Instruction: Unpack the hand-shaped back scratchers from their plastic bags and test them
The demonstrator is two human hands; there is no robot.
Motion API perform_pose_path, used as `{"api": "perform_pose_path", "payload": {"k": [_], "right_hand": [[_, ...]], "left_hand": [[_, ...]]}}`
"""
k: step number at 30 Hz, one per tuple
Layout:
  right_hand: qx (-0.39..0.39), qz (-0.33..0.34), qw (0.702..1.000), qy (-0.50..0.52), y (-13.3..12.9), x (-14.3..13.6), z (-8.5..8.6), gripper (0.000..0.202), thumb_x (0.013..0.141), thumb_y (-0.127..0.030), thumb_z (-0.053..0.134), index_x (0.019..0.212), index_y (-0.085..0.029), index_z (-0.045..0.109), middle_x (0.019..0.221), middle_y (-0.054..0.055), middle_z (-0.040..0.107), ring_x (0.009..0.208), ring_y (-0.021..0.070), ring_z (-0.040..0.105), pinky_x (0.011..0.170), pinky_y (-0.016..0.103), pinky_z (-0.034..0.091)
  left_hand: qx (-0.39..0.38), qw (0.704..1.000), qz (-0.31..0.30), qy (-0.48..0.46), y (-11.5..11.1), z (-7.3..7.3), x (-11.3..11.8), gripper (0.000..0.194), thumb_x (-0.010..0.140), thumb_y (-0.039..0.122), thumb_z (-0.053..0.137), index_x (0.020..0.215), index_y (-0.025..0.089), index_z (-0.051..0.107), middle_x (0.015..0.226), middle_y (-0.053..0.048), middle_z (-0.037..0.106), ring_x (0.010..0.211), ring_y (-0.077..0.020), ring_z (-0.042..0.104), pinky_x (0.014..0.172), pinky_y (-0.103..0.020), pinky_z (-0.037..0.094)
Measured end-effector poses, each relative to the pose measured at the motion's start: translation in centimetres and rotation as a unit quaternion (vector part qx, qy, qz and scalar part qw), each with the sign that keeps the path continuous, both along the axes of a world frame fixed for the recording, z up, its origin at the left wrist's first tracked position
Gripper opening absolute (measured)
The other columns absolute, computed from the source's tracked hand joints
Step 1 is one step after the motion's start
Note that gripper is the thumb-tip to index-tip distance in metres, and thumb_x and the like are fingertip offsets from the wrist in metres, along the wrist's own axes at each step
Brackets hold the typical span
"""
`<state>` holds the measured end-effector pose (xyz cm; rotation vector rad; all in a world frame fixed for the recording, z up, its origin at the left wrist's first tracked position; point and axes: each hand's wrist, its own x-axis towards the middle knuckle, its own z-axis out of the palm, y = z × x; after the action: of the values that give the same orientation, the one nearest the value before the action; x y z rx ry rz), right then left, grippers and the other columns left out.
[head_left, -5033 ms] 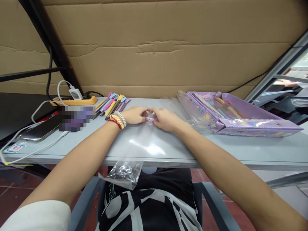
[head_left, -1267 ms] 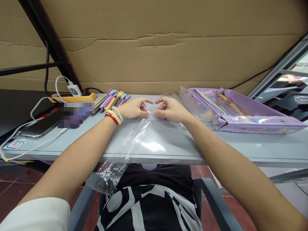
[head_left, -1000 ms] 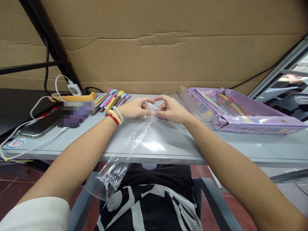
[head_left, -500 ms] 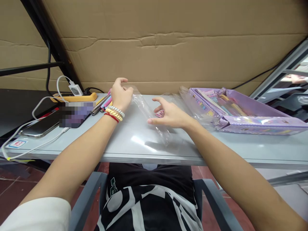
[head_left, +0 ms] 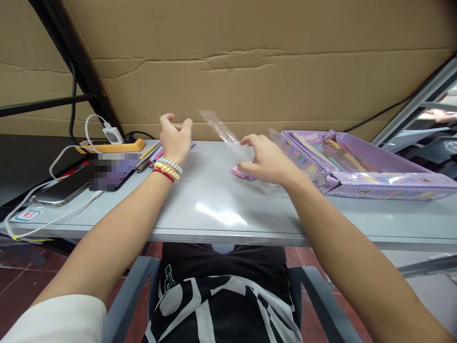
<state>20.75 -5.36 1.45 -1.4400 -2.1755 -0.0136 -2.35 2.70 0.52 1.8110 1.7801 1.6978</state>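
My right hand (head_left: 266,159) is over the middle of the desk, fingers bent round the near end of a clear plastic sleeve (head_left: 223,129). The sleeve's other end rises up and left, slightly blurred. Just below my right thumb, a small pink printed piece (head_left: 243,173) lies on the desk. At the back left is my left hand (head_left: 176,139), its thumb and index finger apart and the lower fingers partly hidden. A purple pen end (head_left: 193,144) shows beside it; whether the hand touches it I cannot tell. Several pens (head_left: 148,156) lie left of that wrist.
A purple box (head_left: 389,183) of stationery stands on the right, with more clear wrapping (head_left: 305,166) against its left side. Phones (head_left: 64,186), white cables and a yellow power strip (head_left: 134,144) occupy the left. A cardboard panel (head_left: 243,90) backs the desk.
My right hand has moved right and slightly up, taking the plastic sleeve with it. My left hand has shifted slightly left, away from the sleeve. The pink piece is now more exposed.
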Motion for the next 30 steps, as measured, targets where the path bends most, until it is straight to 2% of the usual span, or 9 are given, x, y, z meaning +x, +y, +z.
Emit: {"api": "perform_pose_path", "payload": {"k": [3,5,8,10,13,15,21,25,30], "right_hand": [[0.067,-0.093,0.993,0.036,0.3,2.2,1.4,0.044,0.076,-0.034,0.063,0.117,-0.016,0.065,0.114,0.015,0.064,0.103,0.0285,0.061,0.091,0.042,0.046],[0.086,-0.146,0.983,0.069,0.2,3.6,2.3,0.042,0.077,-0.034,0.063,0.115,-0.017,0.067,0.114,0.013,0.067,0.102,0.0271,0.062,0.092,0.042,0.046],[0.045,-0.208,0.974,0.079,0.0,4.9,3.0,0.039,0.078,-0.036,0.063,0.113,-0.02,0.071,0.115,0.01,0.07,0.101,0.0262,0.064,0.089,0.04,0.047],[-0.017,-0.235,0.971,0.033,0.0,5.2,3.0,0.037,0.078,-0.035,0.063,0.111,-0.021,0.071,0.114,0.009,0.071,0.102,0.0273,0.064,0.086,0.039,0.048],[-0.094,-0.242,0.963,-0.073,0.6,4.6,2.3,0.039,0.078,-0.033,0.061,0.115,-0.022,0.07,0.114,0.009,0.072,0.107,0.0302,0.064,0.084,0.04,0.048],[-0.117,-0.246,0.954,-0.122,1.2,3.7,1.7,0.043,0.078,-0.033,0.06,0.119,-0.021,0.069,0.113,0.01,0.072,0.109,0.0319,0.064,0.083,0.04,0.048],[-0.171,-0.294,0.925,-0.172,2.3,2.0,0.6,0.042,0.074,-0.031,0.062,0.112,-0.016,0.07,0.115,0.018,0.07,0.104,0.0342,0.066,0.076,0.039,0.05],[-0.168,-0.278,0.933,-0.158,2.2,2.3,0.6,0.039,0.074,-0.039,0.06,0.101,-0.015,0.072,0.104,0.02,0.071,0.101,0.0357,0.067,0.074,0.041,0.05],[-0.094,-0.279,0.951,-0.096,1.5,3.4,1.1,0.045,0.077,-0.049,0.055,0.102,-0.015,0.07,0.102,0.018,0.072,0.098,0.0353,0.066,0.07,0.04,0.048]], "left_hand": [[-0.017,0.999,0.014,-0.047,-0.8,0.2,0.4,0.038,0.083,0.026,0.055,0.12,0.021,0.046,0.084,-0.002,0.066,0.089,-0.0209,0.066,0.088,-0.035,0.048],[-0.024,0.999,0.007,-0.037,-1.3,0.3,0.7,0.037,0.08,0.023,0.057,0.116,0.021,0.048,0.082,-0.002,0.066,0.09,-0.0207,0.065,0.089,-0.035,0.048],[-0.03,0.999,-0.006,-0.007,-1.7,0.3,0.9,0.034,0.077,0.022,0.059,0.109,0.02,0.05,0.083,-0.003,0.067,0.092,-0.0215,0.064,0.088,-0.035,0.048],[-0.039,0.999,-0.011,0.014,-1.8,0.3,0.9,0.032,0.075,0.023,0.06,0.106,0.02,0.051,0.085,-0.003,0.068,0.093,-0.0225,0.064,0.088,-0.036,0.047],[-0.056,0.997,-0.022,0.047,-1.8,0.1,0.8,0.031,0.073,0.024,0.061,0.103,0.021,0.052,0.087,-0.004,0.07,0.097,-0.0237,0.063,0.091,-0.037,0.046],[-0.067,0.995,-0.029,0.067,-1.7,0.0,0.8,0.031,0.073,0.025,0.062,0.102,0.021,0.052,0.09,-0.005,0.071,0.1,-0.0243,0.063,0.092,-0.038,0.046],[-0.121,0.985,-0.063,0.106,-1.9,-0.2,0.8,0.036,0.074,0.031,0.061,0.108,0.021,0.053,0.101,-0.007,0.071,0.096,-0.0249,0.065,0.086,-0.037,0.048],[-0.137,0.98,-0.073,0.121,-2.1,-0.1,0.8,0.038,0.075,0.033,0.06,0.111,0.021,0.053,0.104,-0.008,0.071,0.101,-0.0267,0.064,0.088,-0.04,0.049],[-0.146,0.977,-0.07,0.136,-2.2,0.0,0.8,0.039,0.076,0.034,0.059,0.112,0.021,0.055,0.107,-0.007,0.072,0.105,-0.0273,0.063,0.087,-0.04,0.049]]}}
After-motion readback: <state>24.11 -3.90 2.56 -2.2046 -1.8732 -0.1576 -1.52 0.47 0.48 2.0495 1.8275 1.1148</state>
